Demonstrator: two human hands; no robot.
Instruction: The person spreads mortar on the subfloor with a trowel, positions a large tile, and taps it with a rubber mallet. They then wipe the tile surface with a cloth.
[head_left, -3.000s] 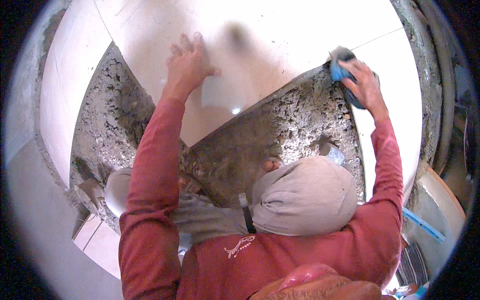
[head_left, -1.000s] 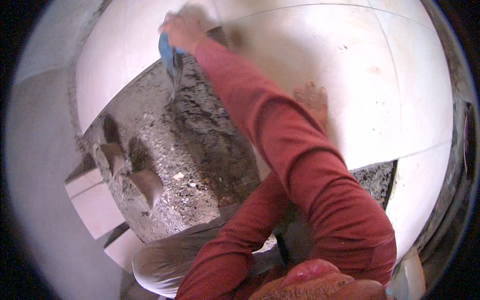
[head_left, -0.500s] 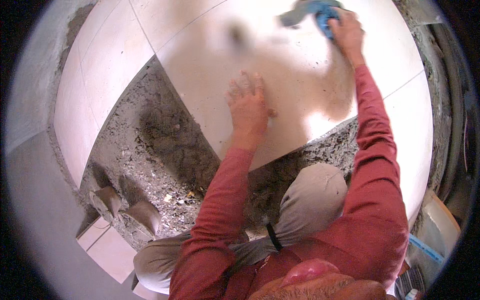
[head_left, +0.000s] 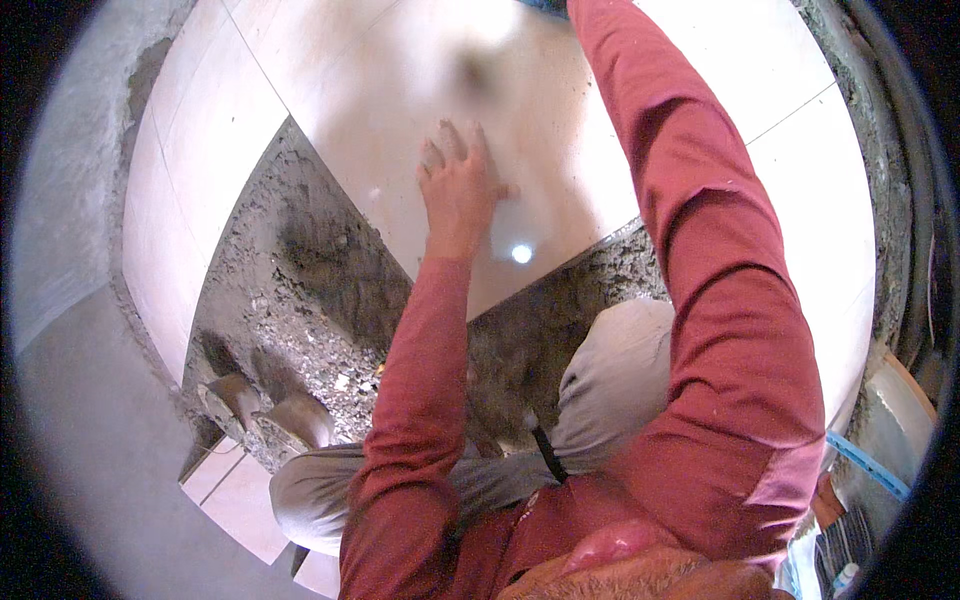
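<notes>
My left hand point(head_left: 459, 195) rests open, fingers spread, on a large cream tile point(head_left: 530, 190) with a dusty, shadowed surface. My right arm point(head_left: 690, 200) stretches up to the top edge of the picture, where the hand is out of sight; a bit of blue cloth point(head_left: 535, 8) shows beside the cuff. Dark, rough mortar bed point(head_left: 330, 270) is exposed along the tile's left and near edges, around my bent knees.
Cream tiles point(head_left: 180, 200) lie left and right against a rough concrete border point(head_left: 875, 250). Two curved pieces point(head_left: 295, 420) stand in the mortar at lower left, by small tiles point(head_left: 235, 490). At lower right are a blue straight bar point(head_left: 865, 465) and an orange-edged board point(head_left: 895, 390).
Earlier my right hand wiped with the blue-and-dark cloth at the right, crossed to the left, then came back right. It has now reached farther up, out of view. My left hand stays on the tile.
</notes>
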